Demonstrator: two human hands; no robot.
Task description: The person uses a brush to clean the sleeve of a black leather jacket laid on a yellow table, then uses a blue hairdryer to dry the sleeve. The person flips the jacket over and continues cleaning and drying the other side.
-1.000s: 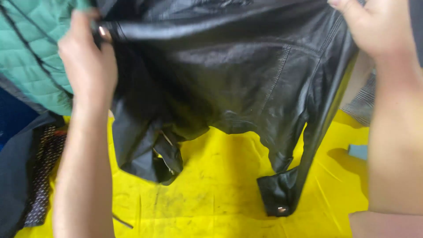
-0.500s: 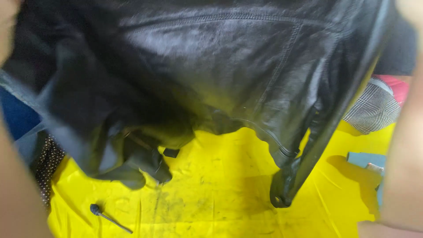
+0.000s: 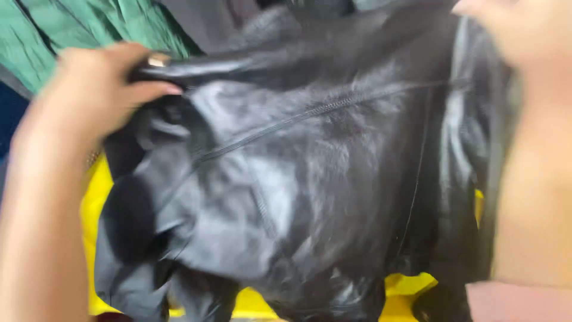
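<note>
A black leather jacket (image 3: 310, 179) fills most of the head view, spread between my two hands and hanging over a yellow surface (image 3: 95, 203). My left hand (image 3: 98, 89) grips the jacket's upper edge at the left, fingers curled over the leather with a metal snap by the thumb. My right hand (image 3: 512, 30) is at the top right, blurred, holding the jacket's other upper edge; its forearm runs down the right side. A seam crosses the jacket diagonally. The jacket's lower folds bunch at the bottom.
A green quilted garment (image 3: 89, 27) lies at the top left behind the jacket. Dark fabric (image 3: 226, 18) sits at the top middle. A dark blue item (image 3: 9, 113) shows at the far left edge. Yellow surface also peeks out at the bottom right (image 3: 411, 286).
The jacket has come closer and now covers nearly all the yellow surface. My left hand is back in view gripping the upper edge. The small tool on the surface is hidden.
</note>
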